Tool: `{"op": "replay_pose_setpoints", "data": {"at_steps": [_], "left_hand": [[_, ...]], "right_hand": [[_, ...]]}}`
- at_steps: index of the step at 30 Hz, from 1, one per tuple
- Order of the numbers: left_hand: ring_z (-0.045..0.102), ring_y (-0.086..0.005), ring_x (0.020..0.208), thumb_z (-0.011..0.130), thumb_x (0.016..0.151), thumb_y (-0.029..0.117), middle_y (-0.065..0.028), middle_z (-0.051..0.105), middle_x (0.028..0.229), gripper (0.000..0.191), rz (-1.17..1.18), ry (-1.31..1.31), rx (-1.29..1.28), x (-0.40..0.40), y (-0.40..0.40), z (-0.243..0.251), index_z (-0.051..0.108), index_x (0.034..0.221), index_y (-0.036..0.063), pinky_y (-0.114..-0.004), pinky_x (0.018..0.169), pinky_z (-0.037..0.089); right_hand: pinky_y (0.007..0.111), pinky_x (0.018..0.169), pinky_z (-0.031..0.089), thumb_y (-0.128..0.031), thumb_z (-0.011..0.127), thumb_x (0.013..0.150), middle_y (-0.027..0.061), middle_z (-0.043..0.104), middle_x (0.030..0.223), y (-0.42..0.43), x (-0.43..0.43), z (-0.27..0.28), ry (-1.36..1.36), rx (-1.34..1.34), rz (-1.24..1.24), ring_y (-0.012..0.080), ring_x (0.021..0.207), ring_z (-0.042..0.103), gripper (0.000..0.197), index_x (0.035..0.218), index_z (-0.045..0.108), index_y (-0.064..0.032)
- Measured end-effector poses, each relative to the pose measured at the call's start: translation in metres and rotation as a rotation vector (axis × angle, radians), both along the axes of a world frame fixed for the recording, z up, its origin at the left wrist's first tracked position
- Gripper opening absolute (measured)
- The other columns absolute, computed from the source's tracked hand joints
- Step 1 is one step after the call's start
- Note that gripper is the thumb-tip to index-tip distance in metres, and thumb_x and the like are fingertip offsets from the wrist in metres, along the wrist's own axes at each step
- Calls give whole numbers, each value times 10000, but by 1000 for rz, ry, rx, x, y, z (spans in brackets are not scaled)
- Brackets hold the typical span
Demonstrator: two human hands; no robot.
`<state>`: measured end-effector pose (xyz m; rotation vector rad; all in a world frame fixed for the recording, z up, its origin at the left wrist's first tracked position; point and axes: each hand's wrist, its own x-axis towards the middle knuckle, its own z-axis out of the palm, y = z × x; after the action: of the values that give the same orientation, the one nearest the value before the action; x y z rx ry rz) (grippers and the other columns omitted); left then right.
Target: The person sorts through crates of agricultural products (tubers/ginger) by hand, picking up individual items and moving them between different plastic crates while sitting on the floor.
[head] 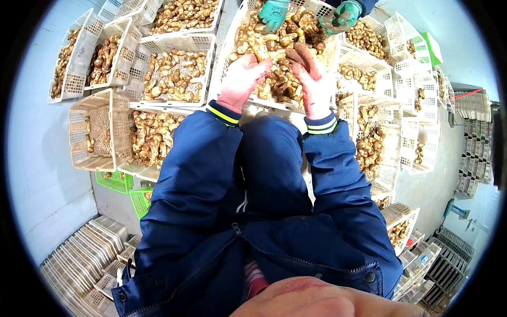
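Note:
In front of my knees stands a white plastic crate (226, 47), heaped with mushrooms (282, 85) that have thick pale stems and brown caps. My left hand (242, 81), in a pink glove, reaches over the crate's left side. Its fingertips are beside a long pale mushroom (260, 48); whether they grip it is unclear. My right hand (312, 81), also in a pink glove, is over the right half of the heap. Its fingers are spread, and nothing shows between them.
Across the crate, a co-worker's green-gloved hands (274, 15) (341, 19) are at the mushrooms. Partly filled crates (211, 71) (396, 119) stand close on both sides. A crate (113, 130) tilts at left. Green baskets (115, 181) and stacked crates (85, 247) lie behind on the left.

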<state>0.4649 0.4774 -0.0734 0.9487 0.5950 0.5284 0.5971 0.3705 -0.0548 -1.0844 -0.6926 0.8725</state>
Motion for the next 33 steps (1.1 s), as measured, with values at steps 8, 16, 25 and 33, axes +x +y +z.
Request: {"op": "replay_pose_setpoints", "data": {"at_steps": [8, 16, 25, 33], "left_hand": [[608, -200, 908, 660, 755, 164, -144, 598, 1051, 447, 133, 492, 785, 6, -14, -15, 533, 1143, -17, -279, 784, 479], [546, -84, 802, 581, 861, 138, -67, 609, 947, 365, 122, 215, 312, 0, -4, -10, 501, 1153, -65, -204, 679, 434], [523, -74, 749, 542, 897, 176, -42, 598, 885, 320, 64, 151, 217, 1, -1, -15, 528, 1122, -51, -199, 638, 416], [565, -138, 911, 474, 933, 321, -72, 571, 1041, 418, 4, -7, -136, -8, 5, -21, 482, 1196, -3, -245, 759, 450]], "right_hand": [[258, 769, 461, -99, 612, 822, 13, 557, 952, 19, -14, -26, 344, -48, 243, 109, 866, 560, 346, 1130, 461, -53], [338, 820, 492, -83, 592, 831, 86, 592, 991, 15, 4, -43, 442, 1, 119, 184, 910, 600, 274, 1067, 455, -60], [356, 834, 498, -108, 553, 845, 157, 599, 1072, 8, 22, -50, 520, -75, 86, 270, 985, 597, 253, 1072, 491, -17], [237, 825, 447, -10, 587, 773, 112, 567, 1106, 14, 0, -41, -11, -97, 56, 130, 937, 564, 594, 1308, 337, 53]]}}
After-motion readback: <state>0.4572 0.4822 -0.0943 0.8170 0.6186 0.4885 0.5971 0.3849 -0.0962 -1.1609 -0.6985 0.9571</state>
